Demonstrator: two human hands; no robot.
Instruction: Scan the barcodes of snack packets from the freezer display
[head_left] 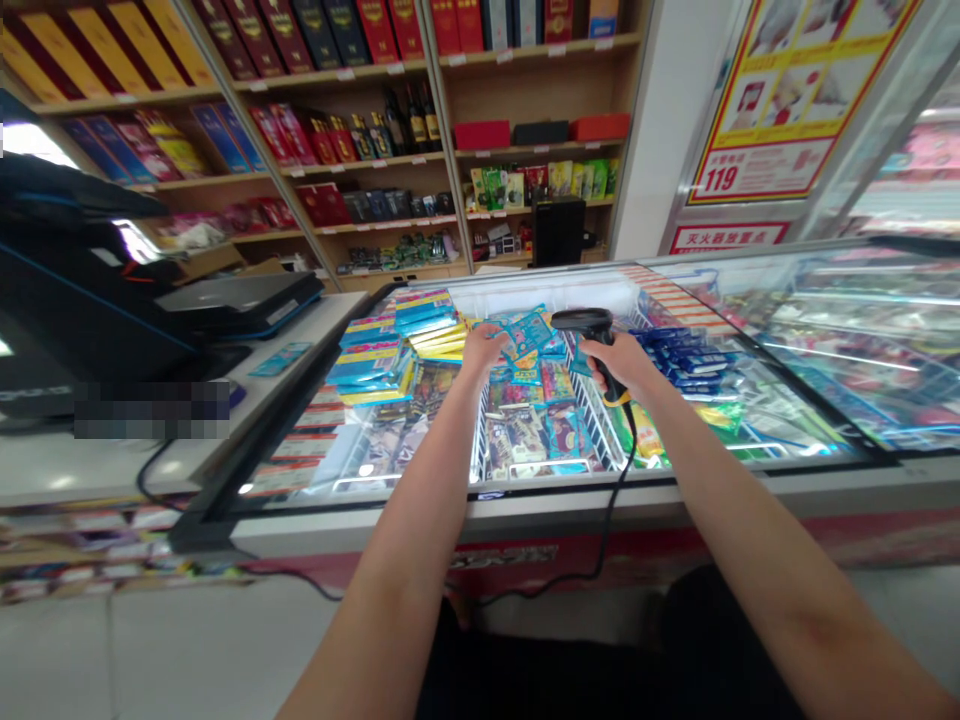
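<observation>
My left hand (484, 350) pinches the edge of a flat blue snack packet (529, 332) and holds it up over the chest freezer (570, 505). In my right hand (621, 362) is a black and yellow barcode scanner (582, 320), gripped by its handle, with its head turned left toward the packet. Its black cable (616, 490) hangs down over the freezer's front. Stacks of blue and yellow packets (371, 360) lie left of my left hand. Dark blue packets (686, 358) are piled to the right of the scanner.
White wire baskets (600, 430) hold packaged goods inside the freezer. A counter (202, 455) on the left bears a black checkout machine (90, 290) and one blue packet (280, 359). Shelves (352, 165) of boxes and bottles stand behind. The cable loops near the floor.
</observation>
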